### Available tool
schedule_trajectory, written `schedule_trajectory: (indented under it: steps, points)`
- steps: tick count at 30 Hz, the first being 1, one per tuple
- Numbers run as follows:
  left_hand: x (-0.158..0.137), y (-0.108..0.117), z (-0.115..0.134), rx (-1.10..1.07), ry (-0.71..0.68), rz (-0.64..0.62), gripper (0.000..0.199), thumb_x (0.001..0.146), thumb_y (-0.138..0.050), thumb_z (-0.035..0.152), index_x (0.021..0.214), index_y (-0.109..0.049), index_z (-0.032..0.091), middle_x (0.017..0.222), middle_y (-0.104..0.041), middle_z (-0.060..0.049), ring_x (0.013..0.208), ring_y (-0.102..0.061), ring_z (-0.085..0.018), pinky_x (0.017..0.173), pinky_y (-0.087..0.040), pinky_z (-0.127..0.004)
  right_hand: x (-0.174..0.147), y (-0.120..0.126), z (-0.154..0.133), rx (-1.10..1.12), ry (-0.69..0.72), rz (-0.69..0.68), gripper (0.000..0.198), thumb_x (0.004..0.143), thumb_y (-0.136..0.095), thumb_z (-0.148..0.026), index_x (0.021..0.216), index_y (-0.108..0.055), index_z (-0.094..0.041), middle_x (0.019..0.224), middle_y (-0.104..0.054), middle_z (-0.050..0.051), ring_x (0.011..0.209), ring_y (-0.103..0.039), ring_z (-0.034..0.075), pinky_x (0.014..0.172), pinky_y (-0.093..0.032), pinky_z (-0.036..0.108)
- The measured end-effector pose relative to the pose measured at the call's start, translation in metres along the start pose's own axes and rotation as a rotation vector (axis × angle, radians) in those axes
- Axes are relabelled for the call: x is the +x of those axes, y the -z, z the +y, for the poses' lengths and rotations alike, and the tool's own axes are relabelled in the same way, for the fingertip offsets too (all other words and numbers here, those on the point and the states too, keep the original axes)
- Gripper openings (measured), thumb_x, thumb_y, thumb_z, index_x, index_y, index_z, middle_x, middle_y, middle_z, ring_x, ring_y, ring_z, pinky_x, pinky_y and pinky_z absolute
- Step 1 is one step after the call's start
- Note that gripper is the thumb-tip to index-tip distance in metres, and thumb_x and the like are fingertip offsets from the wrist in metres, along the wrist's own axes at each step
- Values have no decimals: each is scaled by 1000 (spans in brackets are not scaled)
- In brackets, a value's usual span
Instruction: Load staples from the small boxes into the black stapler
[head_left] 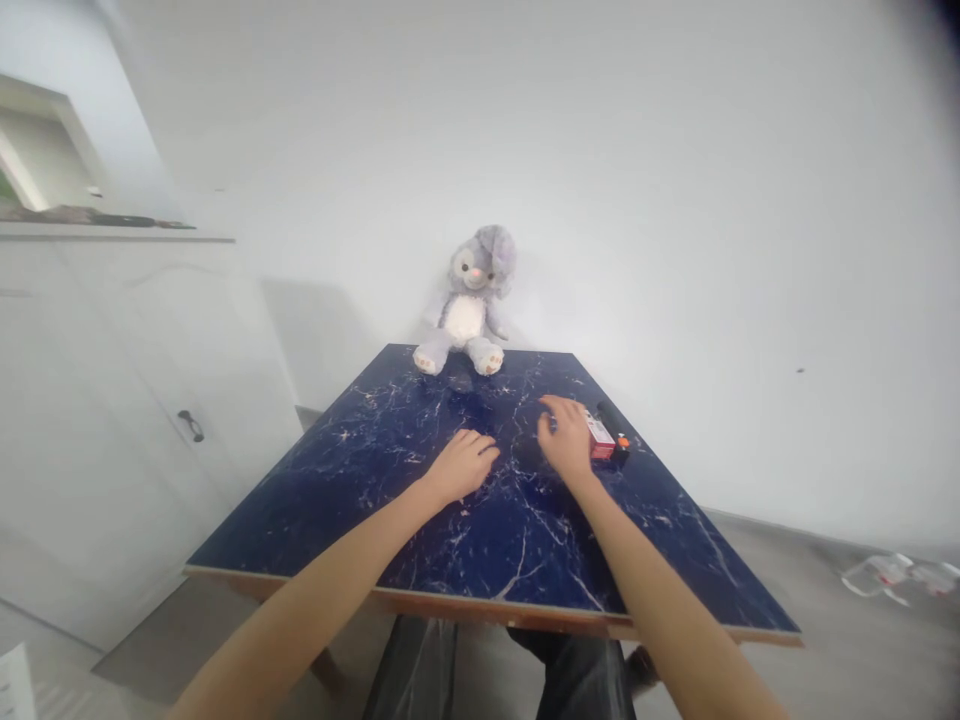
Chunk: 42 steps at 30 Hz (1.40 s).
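My left hand [463,466] is over the middle of the table [322,510], its fingers loosely bent and apart, with nothing visible in it. Across from it, my right hand [566,438] is also open, thumb and fingers spread and curved, and appears to hold nothing. Just to its right sits a small red and white box [601,440], partly hidden behind that hand. Beside the box are a black object with an orange part [622,443] and a dark, long item [609,415], both too small to name.
A grey plush toy [465,318] with a white belly sits at the table's far edge, against the wall [675,200]. White cabinets [97,400] stand at left. Some clear and white items [892,575] lie on the floor at right.
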<state>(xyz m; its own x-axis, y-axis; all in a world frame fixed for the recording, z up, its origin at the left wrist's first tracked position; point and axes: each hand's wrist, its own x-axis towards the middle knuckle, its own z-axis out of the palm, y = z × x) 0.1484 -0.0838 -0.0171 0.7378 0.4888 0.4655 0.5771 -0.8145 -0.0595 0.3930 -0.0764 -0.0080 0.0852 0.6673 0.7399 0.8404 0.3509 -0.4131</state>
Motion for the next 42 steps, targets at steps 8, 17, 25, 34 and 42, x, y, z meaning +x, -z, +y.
schedule_trajectory:
  steps: [8, 17, 25, 34, 42]
  points:
    - [-40, 21, -73, 4, -107, 61, 31, 95, -43, 20, 110, -70, 24, 137, -58, -8, 111, -60, -24, 98, -48, -42, 29, 71, 107, -87, -783, -300, 45, 83, -52, -51, 93, -76, -14, 100, -72, 18, 101, -65, 33, 89, -48, 42]
    - [-48, 13, -101, -123, 275, 64, 38, 98, -43, 38, 127, -63, 25, 142, -53, -8, 121, -55, -25, 109, -42, -45, 38, 8, 76, 90, -672, -521, 47, 80, -59, -57, 92, -76, -15, 83, -75, 9, 75, -68, 21, 72, -50, 29]
    - [-49, 10, -106, -246, 597, 46, 47, 102, -30, 43, 137, -53, 21, 120, -68, -9, 111, -62, -24, 98, -47, -38, 49, -102, -64, 104, -274, -655, 42, 89, -50, -56, 84, -71, -20, 88, -75, 8, 79, -67, 23, 70, -45, 28]
    - [-61, 21, -133, -71, 853, 20, 36, 98, -41, 40, 121, -59, 20, 105, -70, -12, 95, -67, -27, 83, -49, -36, 25, -171, -141, 218, -154, -521, 51, 101, -28, -52, 87, -66, -20, 86, -72, 9, 83, -68, 23, 74, -44, 28]
    - [-56, 34, -132, -180, 928, -2, 38, 94, -48, 40, 126, -61, 24, 117, -70, -9, 108, -66, -26, 93, -47, -34, 19, -172, -128, 515, -271, -508, 27, 92, -48, -44, 96, -65, -23, 79, -73, 2, 69, -70, 19, 66, -53, 28]
